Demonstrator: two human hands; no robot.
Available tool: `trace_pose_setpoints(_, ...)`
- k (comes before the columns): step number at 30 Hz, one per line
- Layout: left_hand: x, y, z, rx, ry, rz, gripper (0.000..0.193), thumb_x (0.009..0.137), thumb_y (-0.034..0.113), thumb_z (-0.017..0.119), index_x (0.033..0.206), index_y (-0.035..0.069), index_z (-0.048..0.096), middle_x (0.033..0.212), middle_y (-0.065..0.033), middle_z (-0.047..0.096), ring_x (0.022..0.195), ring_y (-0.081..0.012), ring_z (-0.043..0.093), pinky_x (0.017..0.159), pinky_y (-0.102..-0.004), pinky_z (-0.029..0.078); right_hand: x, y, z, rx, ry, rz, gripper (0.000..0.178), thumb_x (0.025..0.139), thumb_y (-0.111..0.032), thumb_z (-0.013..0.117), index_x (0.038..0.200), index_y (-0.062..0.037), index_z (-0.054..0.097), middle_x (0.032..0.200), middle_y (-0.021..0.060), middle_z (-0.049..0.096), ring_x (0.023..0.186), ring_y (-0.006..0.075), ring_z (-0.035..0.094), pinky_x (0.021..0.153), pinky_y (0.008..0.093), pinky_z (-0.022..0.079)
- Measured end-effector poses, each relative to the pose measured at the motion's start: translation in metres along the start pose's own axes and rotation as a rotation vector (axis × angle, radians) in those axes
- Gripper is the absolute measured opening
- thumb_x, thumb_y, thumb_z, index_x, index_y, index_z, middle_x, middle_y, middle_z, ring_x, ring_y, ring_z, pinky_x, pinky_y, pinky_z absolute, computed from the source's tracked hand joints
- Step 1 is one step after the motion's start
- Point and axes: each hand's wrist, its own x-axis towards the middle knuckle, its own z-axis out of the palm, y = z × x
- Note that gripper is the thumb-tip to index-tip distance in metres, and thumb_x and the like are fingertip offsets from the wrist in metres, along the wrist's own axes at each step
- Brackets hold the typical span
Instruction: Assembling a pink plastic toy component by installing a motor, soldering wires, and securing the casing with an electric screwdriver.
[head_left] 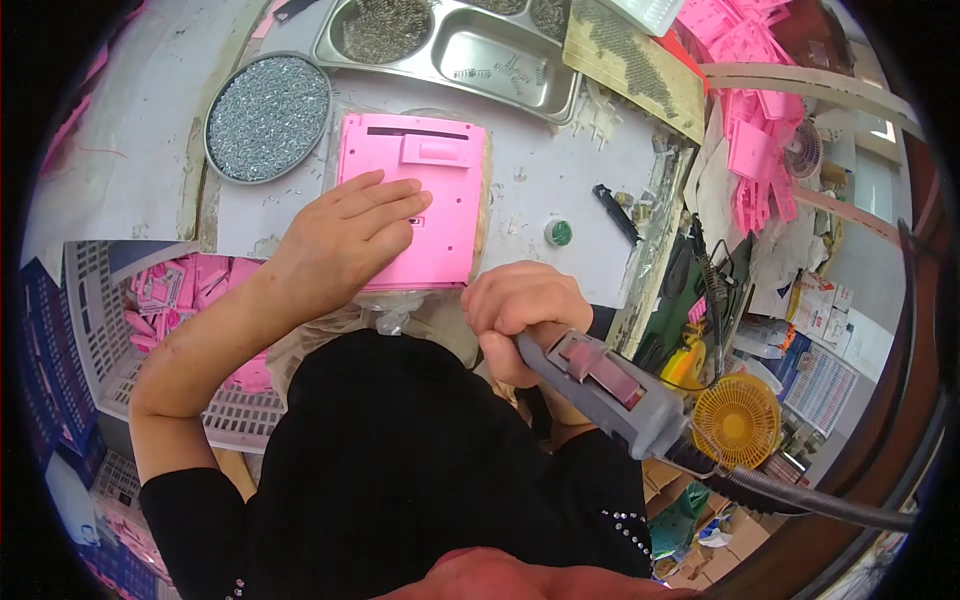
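Under left hand (352, 230), one pink panel (445, 235)

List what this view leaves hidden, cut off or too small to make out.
In the head view:
- The tip of the gray power tool: hidden by the right hand.
- Part of the pink panel: covered by the left hand.
- The far side of the metal tray: cut off by the top edge.
- The exact shape of the metal pieces in the round bowl: too small.

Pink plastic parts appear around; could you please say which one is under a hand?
The slotted rectangular panel, under the left hand; other parts mostly lie heaped in the perforated crate or at upper right.
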Motion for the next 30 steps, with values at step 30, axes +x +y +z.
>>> trace_pose_setpoints(30, -0.008, -0.003, 0.003, -0.066, -0.004, -0.006, 0.022, 0.085, 0.012, 0.059, 0.104, 0.003, 0.067, 0.134, -0.0144, 0.065, 0.131, -0.0297, 0.058, 0.114, -0.0482, 0.043, 0.052, 0.044, -0.012, 0.075, 0.136, 0.050, 0.019, 0.079, 0.009, 0.068, 0.086, -0.0029, 0.054, 0.071, 0.0094, 0.060, 0.064, 0.0225, 0.066, 0.059, 0.0332, 0.054)
